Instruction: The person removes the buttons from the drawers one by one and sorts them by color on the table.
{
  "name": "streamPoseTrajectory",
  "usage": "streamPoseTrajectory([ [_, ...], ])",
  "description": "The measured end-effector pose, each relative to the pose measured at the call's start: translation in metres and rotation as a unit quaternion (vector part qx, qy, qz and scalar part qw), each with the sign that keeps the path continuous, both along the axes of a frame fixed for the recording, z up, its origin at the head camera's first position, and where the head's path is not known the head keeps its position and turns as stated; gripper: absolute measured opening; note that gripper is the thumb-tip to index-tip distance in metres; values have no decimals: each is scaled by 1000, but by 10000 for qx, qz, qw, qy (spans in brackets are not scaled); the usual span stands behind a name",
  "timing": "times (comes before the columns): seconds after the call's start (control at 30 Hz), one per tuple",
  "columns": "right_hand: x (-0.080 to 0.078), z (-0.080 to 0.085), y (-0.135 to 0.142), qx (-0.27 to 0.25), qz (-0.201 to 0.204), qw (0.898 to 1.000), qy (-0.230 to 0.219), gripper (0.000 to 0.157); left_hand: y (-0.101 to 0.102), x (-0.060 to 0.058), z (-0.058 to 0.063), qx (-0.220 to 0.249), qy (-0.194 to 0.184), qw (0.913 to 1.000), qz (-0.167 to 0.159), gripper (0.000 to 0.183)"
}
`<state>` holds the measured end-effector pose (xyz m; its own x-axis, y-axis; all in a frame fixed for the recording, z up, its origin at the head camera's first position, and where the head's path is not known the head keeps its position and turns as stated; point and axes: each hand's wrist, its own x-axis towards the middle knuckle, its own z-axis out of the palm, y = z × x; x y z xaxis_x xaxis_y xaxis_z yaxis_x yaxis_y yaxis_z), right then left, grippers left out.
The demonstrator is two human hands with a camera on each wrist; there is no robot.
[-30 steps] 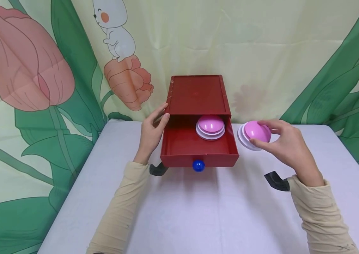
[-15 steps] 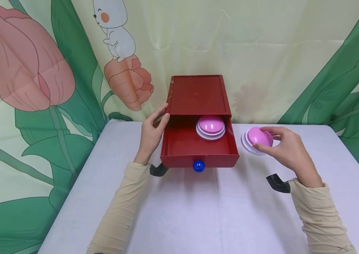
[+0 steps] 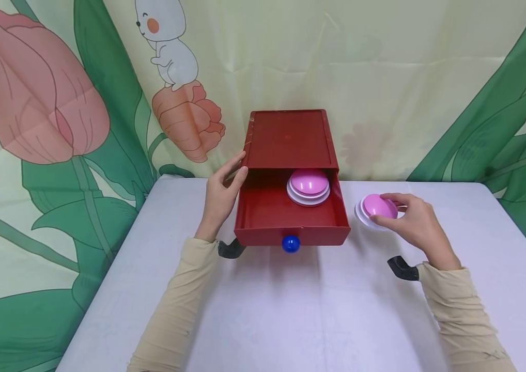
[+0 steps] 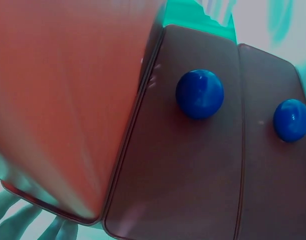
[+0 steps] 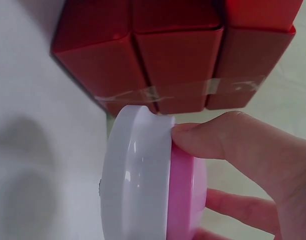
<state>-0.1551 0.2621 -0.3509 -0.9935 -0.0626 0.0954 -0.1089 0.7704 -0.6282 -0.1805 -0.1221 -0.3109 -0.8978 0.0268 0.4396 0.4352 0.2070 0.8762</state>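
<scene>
My right hand (image 3: 414,222) pinches a pink-domed push button (image 3: 380,206) with a round white base, to the right of the red drawer cabinet (image 3: 288,139). In the right wrist view, the thumb presses the rim of the pink dome (image 5: 185,195), and the white base (image 5: 138,175) faces the white table with a gap between. A second pink-domed push button (image 3: 308,186) sits toward the back right of the pulled-out top drawer (image 3: 272,212). My left hand (image 3: 222,199) rests along the cabinet's left side, its fingers extended.
A blue knob (image 3: 291,244) projects from the open drawer's front. Below it, two shut drawers with blue knobs (image 4: 199,94) show in the left wrist view. The cabinet stands on a white table (image 3: 263,310), against a printed curtain (image 3: 384,77).
My right hand has moved nearer to me with the push button, lowering it beside the cabinet. My left hand, the drawer and the button inside it have stayed put.
</scene>
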Motion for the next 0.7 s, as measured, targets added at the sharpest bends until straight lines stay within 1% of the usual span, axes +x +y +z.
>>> streamPoseTrajectory([
  [0.2,-6,-14,4,-27,-3,10000,-8,58,-4,-1,2,-95,-136,9998,-91,44],
  [0.37,-10,-24,7,68,-34,10000,-33,58,-7,-1,3,-168,-219,9995,-166,45],
  [0.53,-13,-35,10,102,-59,9998,-139,59,-7,-3,3,-217,-240,9992,-218,45],
  [0.7,-17,-45,13,123,-19,9998,-130,60,-6,-2,3,-216,-235,9992,-225,45],
])
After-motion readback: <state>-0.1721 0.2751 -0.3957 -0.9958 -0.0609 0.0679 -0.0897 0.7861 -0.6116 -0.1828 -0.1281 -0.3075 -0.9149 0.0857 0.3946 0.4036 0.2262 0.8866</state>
